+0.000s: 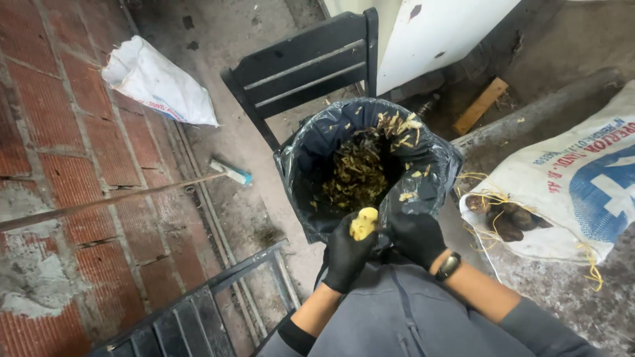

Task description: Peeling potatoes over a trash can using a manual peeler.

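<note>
Left hand (345, 254) grips the peeled potato (364, 223) over the bin (311, 158); it looks wet, firm and slippery. Right hand (417, 237), beside it, is closed, contents unclear.

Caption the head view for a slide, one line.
Black-gloved left hand holds a peeled yellow potato beside the right hand over a black-lined bin of peelings.

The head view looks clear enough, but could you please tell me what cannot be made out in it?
- Right hand: any tool is hidden by the black glove.
- Yellow peeled piece: lower part covered by the left hand.
- Bin: bottom buried under peelings.
- Open sack: cut by the right edge.
</note>
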